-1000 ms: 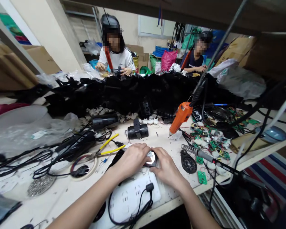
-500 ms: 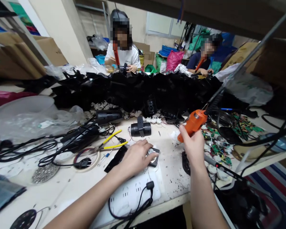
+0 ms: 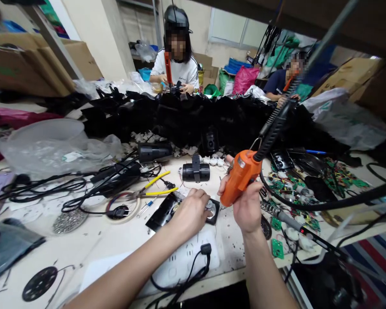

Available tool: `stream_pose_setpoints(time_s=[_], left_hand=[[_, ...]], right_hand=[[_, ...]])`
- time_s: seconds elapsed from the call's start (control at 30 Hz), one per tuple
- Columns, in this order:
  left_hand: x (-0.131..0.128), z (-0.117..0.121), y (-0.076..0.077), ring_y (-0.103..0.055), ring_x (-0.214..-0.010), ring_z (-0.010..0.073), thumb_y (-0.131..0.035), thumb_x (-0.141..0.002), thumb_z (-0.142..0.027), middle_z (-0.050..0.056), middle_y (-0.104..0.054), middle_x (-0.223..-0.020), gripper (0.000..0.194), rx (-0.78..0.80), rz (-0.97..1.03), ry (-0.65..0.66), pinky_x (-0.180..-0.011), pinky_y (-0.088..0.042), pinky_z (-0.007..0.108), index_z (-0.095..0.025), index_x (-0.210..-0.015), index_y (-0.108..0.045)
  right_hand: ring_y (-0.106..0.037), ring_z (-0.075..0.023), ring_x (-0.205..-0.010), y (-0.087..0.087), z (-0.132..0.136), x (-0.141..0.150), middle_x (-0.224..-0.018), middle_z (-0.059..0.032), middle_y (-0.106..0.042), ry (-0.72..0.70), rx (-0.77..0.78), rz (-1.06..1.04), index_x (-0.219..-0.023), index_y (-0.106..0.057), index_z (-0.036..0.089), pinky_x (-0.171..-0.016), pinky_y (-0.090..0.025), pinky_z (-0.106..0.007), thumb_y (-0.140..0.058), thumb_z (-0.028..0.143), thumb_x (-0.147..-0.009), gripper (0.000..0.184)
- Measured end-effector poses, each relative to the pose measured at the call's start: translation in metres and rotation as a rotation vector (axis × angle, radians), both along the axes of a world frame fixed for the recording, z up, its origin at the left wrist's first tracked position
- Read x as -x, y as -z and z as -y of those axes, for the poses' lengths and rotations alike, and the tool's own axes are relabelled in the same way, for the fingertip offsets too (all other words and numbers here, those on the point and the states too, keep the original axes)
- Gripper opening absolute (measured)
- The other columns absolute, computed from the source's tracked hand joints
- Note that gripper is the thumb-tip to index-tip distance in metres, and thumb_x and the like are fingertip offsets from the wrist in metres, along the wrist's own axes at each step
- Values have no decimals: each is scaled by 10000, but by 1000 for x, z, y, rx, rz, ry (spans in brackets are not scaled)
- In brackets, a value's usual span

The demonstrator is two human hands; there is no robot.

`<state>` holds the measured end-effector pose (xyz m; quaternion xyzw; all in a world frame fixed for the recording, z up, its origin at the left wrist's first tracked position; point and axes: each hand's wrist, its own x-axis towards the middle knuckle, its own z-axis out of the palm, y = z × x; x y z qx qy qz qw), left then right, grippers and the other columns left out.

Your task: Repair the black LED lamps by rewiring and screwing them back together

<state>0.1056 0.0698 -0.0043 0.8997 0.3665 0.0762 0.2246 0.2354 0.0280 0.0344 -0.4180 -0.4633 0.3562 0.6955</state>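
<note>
My right hand is wrapped around an orange electric screwdriver, held tilted above the table with a spring-sleeved black cord rising from its top. My left hand rests with bent fingers on a small black square part with a silver round middle; the fingers hide some of it. Under and beside the left wrist lies a flat shiny black panel. Behind the left hand sits a black cylindrical unit with a bracket around it. The screwdriver's tip is hidden from view.
A white power strip with a black plug lies in front. Yellow-handled pliers and a tape roll are at left. A soldering iron and green circuit boards lie at right. Black housings pile up behind; two people sit beyond.
My right hand has moved left and turned, bringing the screwdriver closer to the left hand. The left hand stays at the black square part. The view has shifted slightly.
</note>
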Motion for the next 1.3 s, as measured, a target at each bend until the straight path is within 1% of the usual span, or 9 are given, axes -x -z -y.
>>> stream_pose_setpoints(time_s=[0.1, 0.2, 0.4, 0.63, 0.83, 0.97, 1.07, 1.17, 1.3], left_hand=[[1, -2, -2, -530, -1011, 281, -677, -802, -221, 109, -631, -1001, 193, 27, 16, 10, -908, -464, 389, -118, -963, -653], [3, -4, -3, -536, -1006, 269, -706, -780, -207, 99, -632, -1000, 190, 74, 27, 4, -897, -462, 376, -128, -943, -652], [4, -6, -2, -539, -990, 263, -720, -763, -197, 83, -625, -963, 161, 107, 36, -18, -852, -464, 363, -139, -884, -631], [5, -8, 5, -538, -966, 252, -730, -758, -219, 63, -617, -932, 162, 105, 70, -23, -842, -455, 352, -156, -851, -614], [6, -9, 5, -536, -959, 251, -724, -763, -207, 65, -616, -934, 138, 82, 86, -5, -821, -456, 352, -164, -824, -609], [5, -9, 2, -532, -968, 261, -743, -751, -207, 75, -620, -937, 175, 99, 72, -9, -830, -456, 354, -148, -854, -615], [5, -9, 0, -531, -960, 260, -746, -748, -214, 71, -614, -928, 174, 99, 64, -5, -832, -457, 354, -150, -839, -612], [5, -9, -1, -528, -963, 258, -736, -752, -209, 65, -607, -919, 159, 104, 64, -10, -832, -460, 349, -155, -814, -600], [6, -8, 0, -528, -963, 254, -712, -766, -215, 55, -607, -918, 133, 97, 70, -19, -834, -467, 356, -167, -816, -598]], right_hand=[[-548, -197, -541, -1, -2, 14, -558, -1, -529, 67, -28, -109, -993, -646, 196, -455, -425, -309, -352, 782, -811, 681], [-505, -189, -461, -2, -3, 22, -499, 12, -492, 82, -43, -174, -990, -666, 198, -414, -396, -310, -386, 771, -777, 673], [-443, -167, -409, -1, -2, 22, -491, 3, -486, 58, -34, -206, -943, -681, 219, -390, -312, -293, -390, 674, -806, 556], [-430, -160, -405, 2, -2, 23, -497, -13, -520, 41, -38, -228, -925, -700, 212, -390, -287, -289, -431, 676, -777, 557], [-488, -175, -435, 0, -1, 23, -534, -19, -546, 47, -49, -239, -902, -695, 197, -382, -352, -290, -454, 670, -788, 543], [-522, -185, -454, 1, -1, 23, -524, -7, -533, 65, -33, -221, -907, -669, 179, -392, -380, -291, -418, 678, -797, 569], [-496, -171, -416, 2, -2, 23, -512, -2, -537, 72, -10, -222, -881, -656, 182, -377, -368, -287, -439, 675, -774, 549], [-465, -160, -387, 4, -5, 22, -497, 6, -528, 39, -16, -244, -849, -652, 197, -353, -370, -290, -462, 701, -751, 546], [-481, -158, -403, 6, -9, 22, -548, -3, -556, 17, -50, -256, -865, -651, 206, -350, -386, -288, -458, 729, -753, 569]])
